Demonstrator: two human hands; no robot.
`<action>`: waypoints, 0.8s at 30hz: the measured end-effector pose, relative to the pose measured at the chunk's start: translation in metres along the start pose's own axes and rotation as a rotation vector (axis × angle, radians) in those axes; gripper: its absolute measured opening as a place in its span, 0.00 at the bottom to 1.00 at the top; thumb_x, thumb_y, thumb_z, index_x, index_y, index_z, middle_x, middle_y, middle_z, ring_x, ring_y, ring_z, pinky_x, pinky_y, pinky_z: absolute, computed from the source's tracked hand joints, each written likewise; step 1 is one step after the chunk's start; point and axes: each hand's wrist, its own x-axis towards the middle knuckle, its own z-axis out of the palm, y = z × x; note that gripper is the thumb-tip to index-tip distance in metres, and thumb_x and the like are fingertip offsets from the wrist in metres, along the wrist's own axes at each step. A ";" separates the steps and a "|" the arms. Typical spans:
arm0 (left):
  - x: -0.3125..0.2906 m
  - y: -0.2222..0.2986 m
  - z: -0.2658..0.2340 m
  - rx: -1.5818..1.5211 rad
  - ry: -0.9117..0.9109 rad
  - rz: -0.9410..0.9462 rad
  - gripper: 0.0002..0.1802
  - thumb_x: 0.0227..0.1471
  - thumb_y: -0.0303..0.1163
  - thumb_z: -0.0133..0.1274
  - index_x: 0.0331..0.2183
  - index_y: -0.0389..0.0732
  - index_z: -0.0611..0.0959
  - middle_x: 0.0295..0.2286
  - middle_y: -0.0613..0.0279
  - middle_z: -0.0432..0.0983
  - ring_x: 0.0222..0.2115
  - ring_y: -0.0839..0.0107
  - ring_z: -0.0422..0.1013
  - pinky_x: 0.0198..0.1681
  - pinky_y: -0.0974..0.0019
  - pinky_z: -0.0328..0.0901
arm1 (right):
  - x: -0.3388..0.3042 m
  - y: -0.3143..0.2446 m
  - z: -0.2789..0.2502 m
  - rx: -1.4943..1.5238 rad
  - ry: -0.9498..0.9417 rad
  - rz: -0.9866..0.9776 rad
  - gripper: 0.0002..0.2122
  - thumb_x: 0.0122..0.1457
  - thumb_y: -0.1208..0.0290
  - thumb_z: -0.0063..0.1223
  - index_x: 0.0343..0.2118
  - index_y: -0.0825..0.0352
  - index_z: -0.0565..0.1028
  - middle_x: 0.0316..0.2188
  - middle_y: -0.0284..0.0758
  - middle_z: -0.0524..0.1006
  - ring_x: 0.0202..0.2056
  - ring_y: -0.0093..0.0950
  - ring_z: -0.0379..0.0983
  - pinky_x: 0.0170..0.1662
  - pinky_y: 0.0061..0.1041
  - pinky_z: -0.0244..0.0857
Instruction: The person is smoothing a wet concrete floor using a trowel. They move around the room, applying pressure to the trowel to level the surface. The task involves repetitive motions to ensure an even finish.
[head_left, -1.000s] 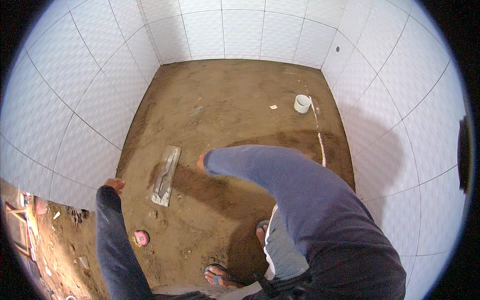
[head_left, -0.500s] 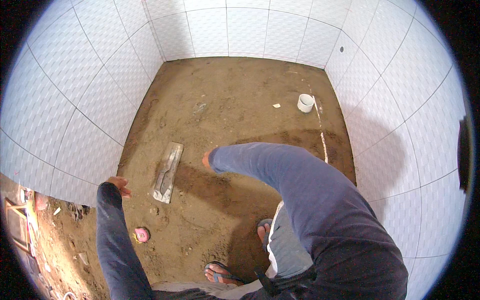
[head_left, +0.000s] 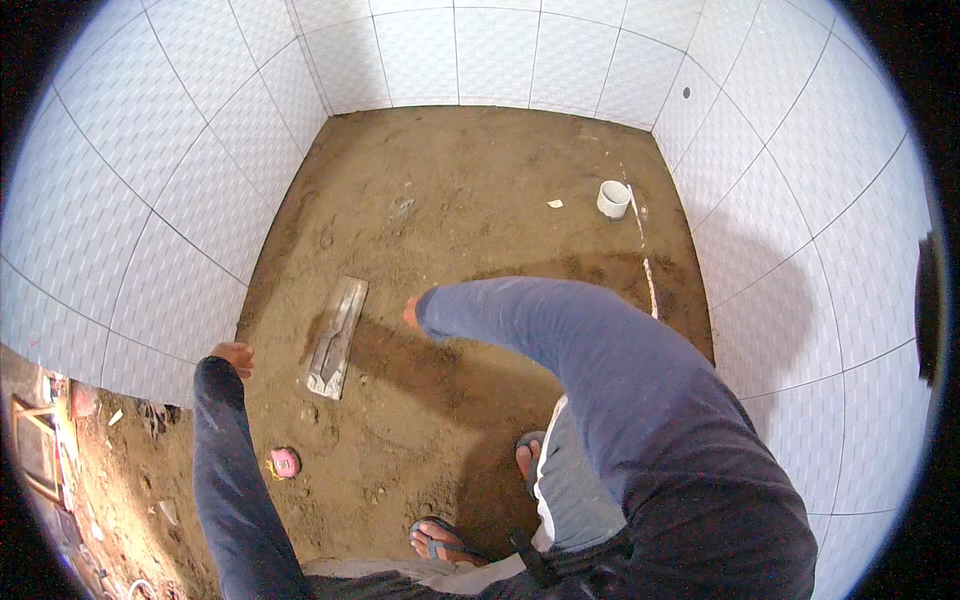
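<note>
My left hand [head_left: 235,357] is beside the lower edge of the left tiled wall, its fingers curled in; whether anything lies inside them is hidden. My right hand [head_left: 411,313] hangs over the sandy floor, mostly covered by its blue sleeve, so its fingers cannot be made out. Between the two hands a long rectangular steel trowel [head_left: 338,340] lies on the sand, handle side up, touched by neither. Nearer my feet, to the left, rests a pink tape measure [head_left: 284,462].
A short white pipe end [head_left: 613,200] stands up from the floor at the far right, beside a whitish line [head_left: 648,275]. White tiled walls [head_left: 500,55] enclose three sides. My sandalled foot [head_left: 440,540] is at the front. Debris and a wooden frame [head_left: 35,440] are at the lower left.
My left hand has moved slightly up and left, and its fingers, apart before, are now curled in. My right hand has barely moved. The view has tilted a little.
</note>
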 end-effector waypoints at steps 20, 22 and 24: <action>-0.003 -0.016 -0.001 -0.536 -0.106 -0.187 0.10 0.57 0.32 0.52 0.39 0.38 0.77 0.30 0.56 0.78 0.34 0.63 0.78 0.31 0.56 0.74 | -0.014 -0.021 -0.012 0.010 -0.018 0.060 0.12 0.46 0.68 0.61 0.34 0.67 0.81 0.36 0.45 0.81 0.41 0.46 0.78 0.42 0.43 0.73; -0.019 -0.032 -0.048 -0.144 -0.064 -0.064 0.13 0.57 0.31 0.53 0.43 0.38 0.78 0.32 0.54 0.79 0.33 0.62 0.77 0.32 0.56 0.73 | -0.009 -0.034 -0.049 -0.004 0.097 -0.050 0.12 0.46 0.67 0.61 0.33 0.68 0.81 0.36 0.46 0.81 0.41 0.46 0.78 0.41 0.42 0.74; -0.035 -0.033 -0.067 -0.051 0.049 -0.091 0.15 0.57 0.30 0.53 0.46 0.38 0.77 0.33 0.55 0.78 0.31 0.61 0.76 0.32 0.56 0.72 | -0.009 -0.037 -0.062 -0.018 0.175 -0.119 0.13 0.47 0.66 0.61 0.34 0.68 0.81 0.35 0.46 0.81 0.40 0.46 0.78 0.41 0.42 0.74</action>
